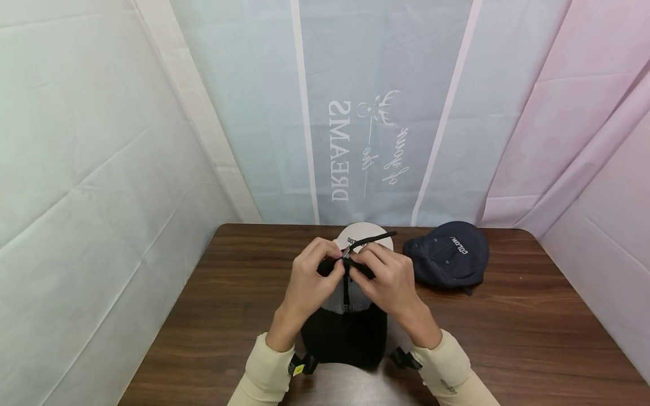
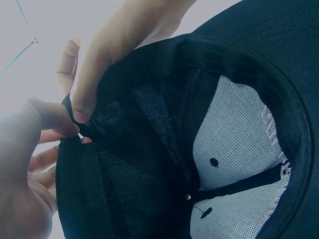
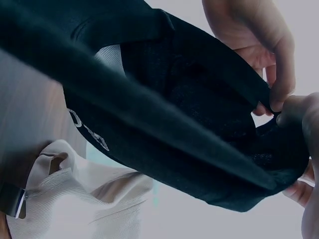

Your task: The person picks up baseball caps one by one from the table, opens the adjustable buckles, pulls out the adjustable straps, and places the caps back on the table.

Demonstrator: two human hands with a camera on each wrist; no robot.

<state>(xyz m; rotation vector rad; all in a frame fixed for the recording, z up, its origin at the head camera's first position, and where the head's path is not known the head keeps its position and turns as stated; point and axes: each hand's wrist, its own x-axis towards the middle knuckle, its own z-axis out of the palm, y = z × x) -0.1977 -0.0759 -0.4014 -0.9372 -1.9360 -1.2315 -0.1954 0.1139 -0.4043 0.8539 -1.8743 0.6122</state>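
Note:
A cap with a black brim (image 1: pixel 345 337) and grey crown is held up above the table, its brim towards me. Fingers and thumb of my left hand (image 1: pixel 311 279) pinch its rear band beside a small metal buckle (image 1: pixel 346 252). My right hand (image 1: pixel 388 276) pinches the same band on the other side, fingertips close to the left ones. From the buckle a loose black strap (image 1: pixel 376 238) sticks out to the right. The left wrist view looks into the cap's inside, with white mesh lining (image 2: pixel 239 129). What lies under the fingertips is partly hidden.
Behind the hands lies a white cap (image 1: pixel 361 230), partly covered from view; its metal clasp (image 3: pixel 12 200) shows in the right wrist view. A navy cap (image 1: pixel 449 256) rests to the right on the brown wooden table (image 1: pixel 218 316). Cloth curtains (image 1: pixel 244 101) stand round the table.

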